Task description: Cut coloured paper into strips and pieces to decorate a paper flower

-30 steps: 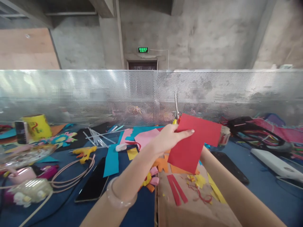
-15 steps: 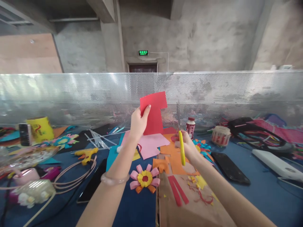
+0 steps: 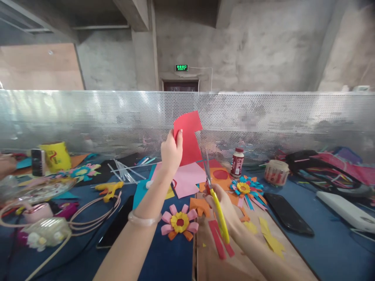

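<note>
My left hand (image 3: 171, 151) is raised above the table, pinching a red paper sheet (image 3: 189, 134) that has a notch cut from its right side. My right hand (image 3: 222, 206) grips yellow-handled scissors (image 3: 213, 195), blades pointing up toward the sheet's lower right edge. Below the hands lie a pink and yellow paper flower (image 3: 179, 222), two red strips (image 3: 219, 239) on a brown board (image 3: 249, 257), and pink paper (image 3: 187, 178).
A blue table (image 3: 336, 249) carries a glue bottle (image 3: 237, 162), a blue and orange paper flower (image 3: 244, 189), two black phones (image 3: 289, 214), a yellow glue gun (image 3: 109, 188), a yellow cup (image 3: 56, 156) and paper scraps. A perforated metal screen (image 3: 88, 117) runs along the far edge.
My left hand lifted the red sheet from in front of me up and to the left. My right hand with the scissors came into view and moved toward the sheet's edge.
</note>
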`<state>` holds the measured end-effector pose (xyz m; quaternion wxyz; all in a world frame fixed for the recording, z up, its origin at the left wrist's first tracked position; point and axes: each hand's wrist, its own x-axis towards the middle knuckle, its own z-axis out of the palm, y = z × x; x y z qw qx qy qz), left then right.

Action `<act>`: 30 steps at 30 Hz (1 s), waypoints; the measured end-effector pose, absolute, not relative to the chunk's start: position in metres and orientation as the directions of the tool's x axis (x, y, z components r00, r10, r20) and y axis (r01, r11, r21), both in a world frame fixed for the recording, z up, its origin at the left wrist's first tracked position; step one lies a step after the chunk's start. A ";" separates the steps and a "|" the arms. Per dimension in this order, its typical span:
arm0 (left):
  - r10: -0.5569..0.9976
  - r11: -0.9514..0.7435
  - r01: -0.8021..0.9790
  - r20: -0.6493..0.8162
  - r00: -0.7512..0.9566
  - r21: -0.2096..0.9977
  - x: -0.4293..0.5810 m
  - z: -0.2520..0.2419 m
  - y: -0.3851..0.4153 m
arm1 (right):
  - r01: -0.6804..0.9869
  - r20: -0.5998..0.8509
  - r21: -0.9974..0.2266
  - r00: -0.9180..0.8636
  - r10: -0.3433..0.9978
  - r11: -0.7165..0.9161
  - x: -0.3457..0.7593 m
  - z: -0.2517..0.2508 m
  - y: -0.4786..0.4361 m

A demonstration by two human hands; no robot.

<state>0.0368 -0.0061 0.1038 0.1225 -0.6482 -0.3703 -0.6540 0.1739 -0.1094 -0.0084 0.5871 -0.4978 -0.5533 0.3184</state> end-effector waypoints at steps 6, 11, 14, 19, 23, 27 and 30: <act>0.336 -0.669 0.686 0.940 -0.064 0.286 0.042 0.103 -0.011 | 0.204 0.336 -0.929 0.127 0.933 0.307 0.170 -0.022 -0.107; 0.358 -0.662 0.708 0.934 0.013 0.244 0.053 0.099 -0.017 | 0.210 0.339 -0.928 0.139 0.931 0.307 0.172 -0.020 -0.106; 0.376 -0.653 0.722 0.925 0.047 0.228 0.058 0.095 -0.019 | 0.211 0.341 -0.928 0.146 0.929 0.308 0.174 -0.017 -0.107; 0.380 -0.652 0.729 0.922 0.076 0.209 0.062 0.090 -0.019 | 0.217 0.346 -0.926 0.161 0.924 0.308 0.175 -0.018 -0.106; 0.394 -0.642 0.736 0.916 0.076 0.214 0.063 0.090 -0.019 | 0.229 0.345 -0.925 0.172 0.923 0.303 0.176 -0.020 -0.104; 0.406 -0.635 0.738 0.911 0.068 0.227 0.063 0.091 -0.019 | 0.241 0.337 -0.926 0.186 0.923 0.289 0.175 -0.018 -0.105; 0.393 -0.632 0.745 0.917 0.073 0.212 0.061 0.091 -0.018 | 0.238 0.333 -0.928 0.183 0.925 0.287 0.175 -0.017 -0.106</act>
